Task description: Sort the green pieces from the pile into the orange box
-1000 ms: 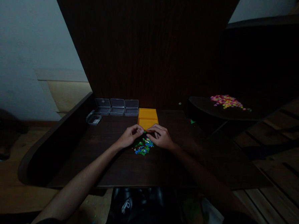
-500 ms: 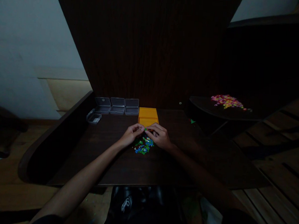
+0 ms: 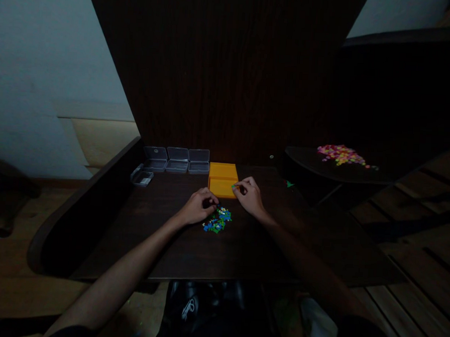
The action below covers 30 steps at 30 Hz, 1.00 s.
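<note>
A loose pile of small blue, green and pale plastic pieces (image 3: 217,221) lies on the dark tabletop in front of me. My left hand (image 3: 198,207) is at the pile's upper left edge, its fingers curled with a small gap between thumb and forefinger, and nothing shows in it. Between the thumb and fingertips of my right hand (image 3: 251,196) is a small green piece (image 3: 234,187). That hand hovers at the right edge of an open yellow box (image 3: 220,187), whose lid leans back behind it. I cannot make out the piece's exact shape.
Several clear plastic cases (image 3: 177,165) with raised lids line the back left, and a smaller clear case (image 3: 142,179) sits before them. Pink and yellow pieces (image 3: 342,154) are heaped on a right-hand shelf (image 3: 304,157). A green scrap (image 3: 289,184) lies below it.
My hands have parted from a shared pinch above the pile. The right moved right and slightly up to the yellow box with the green piece; the left dropped slightly towards the pile.
</note>
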{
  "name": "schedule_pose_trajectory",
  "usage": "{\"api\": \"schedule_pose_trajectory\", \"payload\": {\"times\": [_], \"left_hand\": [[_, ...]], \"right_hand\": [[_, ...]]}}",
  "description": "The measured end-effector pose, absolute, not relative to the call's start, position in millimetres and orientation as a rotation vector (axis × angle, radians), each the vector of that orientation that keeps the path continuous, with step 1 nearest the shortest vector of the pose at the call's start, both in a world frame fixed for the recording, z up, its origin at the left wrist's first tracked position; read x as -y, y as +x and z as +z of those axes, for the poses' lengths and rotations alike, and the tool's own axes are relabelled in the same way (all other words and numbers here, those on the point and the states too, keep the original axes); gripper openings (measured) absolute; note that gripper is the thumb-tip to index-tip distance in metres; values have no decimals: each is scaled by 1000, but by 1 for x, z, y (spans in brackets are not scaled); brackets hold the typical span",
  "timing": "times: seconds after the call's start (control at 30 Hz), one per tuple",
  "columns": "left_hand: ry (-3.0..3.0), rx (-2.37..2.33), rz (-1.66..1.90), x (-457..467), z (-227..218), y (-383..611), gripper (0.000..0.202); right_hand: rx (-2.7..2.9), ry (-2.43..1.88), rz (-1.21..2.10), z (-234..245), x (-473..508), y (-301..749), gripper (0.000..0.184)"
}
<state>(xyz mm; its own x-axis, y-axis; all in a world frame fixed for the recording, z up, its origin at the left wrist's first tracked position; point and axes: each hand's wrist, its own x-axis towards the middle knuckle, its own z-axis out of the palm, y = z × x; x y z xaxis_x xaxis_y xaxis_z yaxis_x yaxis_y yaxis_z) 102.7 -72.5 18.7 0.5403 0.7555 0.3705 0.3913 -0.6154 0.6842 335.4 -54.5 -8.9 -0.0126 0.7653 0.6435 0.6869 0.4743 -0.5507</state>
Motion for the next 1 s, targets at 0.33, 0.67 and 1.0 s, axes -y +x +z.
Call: {"api": "schedule_pose_trajectory", "payload": {"times": [0.33, 0.67, 1.0], "left_hand": [[2434, -981, 732, 73, 15, 103, 16], [2478, -1018, 671, 75, 14, 106, 10], [2468, -958, 703, 76, 12, 106, 11]], "right_hand": [[1794, -1350, 145, -18, 46, 331, 6], [1758, -1259, 108, -9, 56, 333, 12], [1899, -1036, 130, -2, 76, 324, 11]]}}
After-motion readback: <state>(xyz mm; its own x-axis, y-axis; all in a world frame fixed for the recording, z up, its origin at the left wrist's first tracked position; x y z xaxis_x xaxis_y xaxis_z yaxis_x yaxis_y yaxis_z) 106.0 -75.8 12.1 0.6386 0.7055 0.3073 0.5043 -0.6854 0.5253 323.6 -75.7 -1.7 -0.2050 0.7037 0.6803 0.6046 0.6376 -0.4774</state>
